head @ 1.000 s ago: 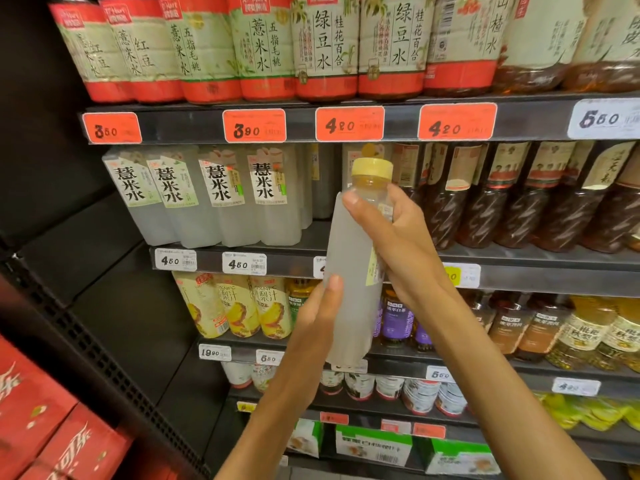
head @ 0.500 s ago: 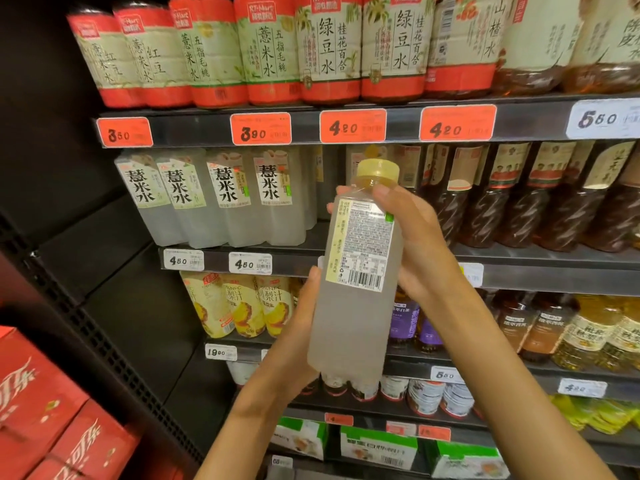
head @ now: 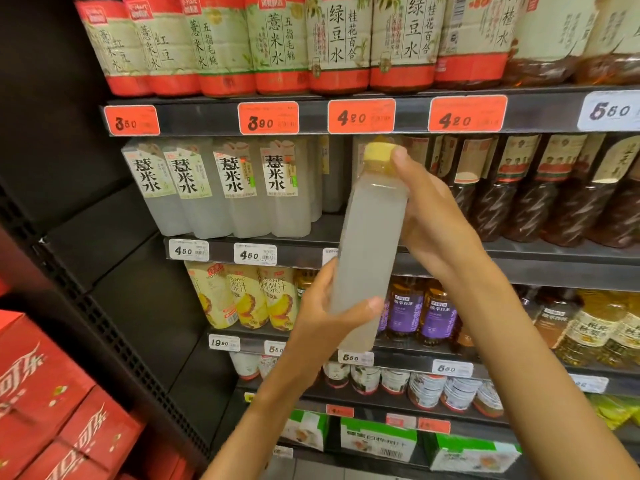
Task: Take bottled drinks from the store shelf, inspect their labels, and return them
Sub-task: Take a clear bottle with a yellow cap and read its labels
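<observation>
I hold a tall square bottle [head: 367, 244] of cloudy pale drink with a yellow cap upright in front of the shelves. A plain, label-free side faces me. My right hand [head: 433, 223] grips its upper half from the right, thumb up by the cap. My left hand [head: 322, 320] grips the lower part, thumb across the front. Matching bottles [head: 221, 188] with white labels stand in a row on the second shelf [head: 301, 237], with a gap just behind the held bottle.
Red-banded bottles [head: 277, 43] fill the top shelf, dark tea bottles [head: 540, 188] the right of the second. Below are yellow juice bottles [head: 249, 296], purple-labelled bottles [head: 426, 310] and cups. Red cola cartons [head: 52, 410] are stacked at lower left beside the dark shelf side panel.
The bottle has been turned in my hands: half a second ago its barcode label faced me, now a plain side does. My left thumb has come round onto the front.
</observation>
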`<state>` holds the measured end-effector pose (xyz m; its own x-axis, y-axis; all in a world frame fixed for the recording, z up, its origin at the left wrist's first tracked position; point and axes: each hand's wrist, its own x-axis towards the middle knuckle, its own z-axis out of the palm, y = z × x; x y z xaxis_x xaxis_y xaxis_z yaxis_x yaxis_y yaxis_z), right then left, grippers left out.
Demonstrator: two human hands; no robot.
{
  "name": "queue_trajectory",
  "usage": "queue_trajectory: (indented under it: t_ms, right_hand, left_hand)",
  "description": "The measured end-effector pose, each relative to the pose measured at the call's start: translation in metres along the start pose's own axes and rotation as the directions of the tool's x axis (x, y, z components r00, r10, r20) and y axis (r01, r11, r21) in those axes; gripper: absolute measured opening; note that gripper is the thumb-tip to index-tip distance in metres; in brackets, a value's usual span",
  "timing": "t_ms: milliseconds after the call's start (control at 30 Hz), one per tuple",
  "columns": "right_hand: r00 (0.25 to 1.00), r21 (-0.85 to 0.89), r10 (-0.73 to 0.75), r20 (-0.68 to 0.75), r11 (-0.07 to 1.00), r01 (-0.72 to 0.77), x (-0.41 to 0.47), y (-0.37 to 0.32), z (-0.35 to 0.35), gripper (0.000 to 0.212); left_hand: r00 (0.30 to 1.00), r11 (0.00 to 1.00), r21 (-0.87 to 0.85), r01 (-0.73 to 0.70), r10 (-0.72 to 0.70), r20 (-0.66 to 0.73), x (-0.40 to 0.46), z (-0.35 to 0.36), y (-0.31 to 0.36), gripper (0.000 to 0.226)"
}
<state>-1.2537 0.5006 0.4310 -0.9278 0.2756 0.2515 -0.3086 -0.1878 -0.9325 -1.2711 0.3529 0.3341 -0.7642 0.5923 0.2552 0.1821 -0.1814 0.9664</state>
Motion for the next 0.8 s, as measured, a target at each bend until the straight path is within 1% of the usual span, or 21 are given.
queue_trajectory:
  t_ms: [67,100,133,167,233,300,367,400,467,533,600,667,733,800]
  right_hand:
    - [0.995,0.078,0.017,0.099,0.997,-0.025,0.003,0.003,-0.002,0.041]
    - [0.991,0.094,0.016,0.137,0.995,-0.029,0.004,0.005,-0.001,0.041]
    - [0.989,0.077,0.014,0.145,0.997,-0.025,0.005,0.008,-0.002,0.039]
    - [0.992,0.044,0.014,0.127,0.999,-0.020,0.006,0.010,-0.002,0.036]
    - [0.999,-0.026,0.012,0.042,1.000,-0.011,0.010,0.013,0.000,0.026]
    - [0.998,-0.124,-0.009,-0.068,0.992,0.000,0.015,0.017,0.003,0.022]
    - [0.984,-0.268,-0.082,-0.160,0.963,0.037,0.024,0.023,0.007,0.020]
    - [0.976,-0.312,-0.106,-0.190,0.949,0.043,0.028,0.026,0.009,0.020]
    - [0.972,-0.340,-0.089,-0.216,0.940,0.010,0.037,0.030,0.013,0.028]
    - [0.977,-0.328,-0.041,-0.208,0.944,-0.030,0.045,0.031,0.016,0.037]
    - [0.981,-0.285,-0.035,-0.193,0.958,-0.022,0.051,0.031,0.018,0.042]
    - [0.986,-0.349,-0.068,-0.150,0.937,0.011,0.053,0.034,0.019,0.043]
    - [0.993,-0.422,-0.069,-0.096,0.906,0.022,0.056,0.038,0.020,0.048]
    - [0.994,-0.448,-0.087,-0.064,0.893,0.050,0.063,0.038,0.023,0.053]
  left_hand:
    - [0.988,0.992,-0.087,0.086,-0.074,0.136,-0.001,-0.002,0.000,0.060]
    - [0.980,0.985,-0.120,0.125,-0.104,0.171,-0.002,-0.002,-0.001,0.060]
    - [0.975,0.979,-0.138,0.152,-0.125,0.185,-0.002,-0.002,-0.004,0.059]
    - [0.972,0.975,-0.143,0.170,-0.142,0.190,-0.002,-0.002,-0.007,0.059]
    - [0.967,0.971,-0.136,0.195,-0.167,0.190,-0.002,-0.004,-0.009,0.063]
    - [0.978,0.979,-0.097,0.179,-0.166,0.127,0.001,-0.008,-0.009,0.064]
    - [0.991,0.991,-0.029,0.132,-0.132,0.033,0.006,-0.011,-0.010,0.063]
    - [0.994,0.994,0.028,0.107,-0.107,0.003,0.008,-0.010,-0.013,0.066]
    - [0.996,0.989,0.133,0.068,-0.059,-0.068,0.014,-0.007,-0.017,0.066]
    - [0.988,0.986,0.154,0.057,-0.033,-0.149,0.023,-0.008,-0.021,0.054]
    - [0.986,0.989,0.138,0.061,-0.039,-0.161,0.032,-0.014,-0.024,0.048]
    - [0.984,0.991,0.107,0.082,-0.064,-0.166,0.038,-0.021,-0.027,0.049]
    - [0.980,0.992,0.085,0.098,-0.081,-0.181,0.043,-0.024,-0.032,0.050]
    - [0.977,0.993,0.084,0.085,-0.067,-0.205,0.051,-0.025,-0.035,0.052]
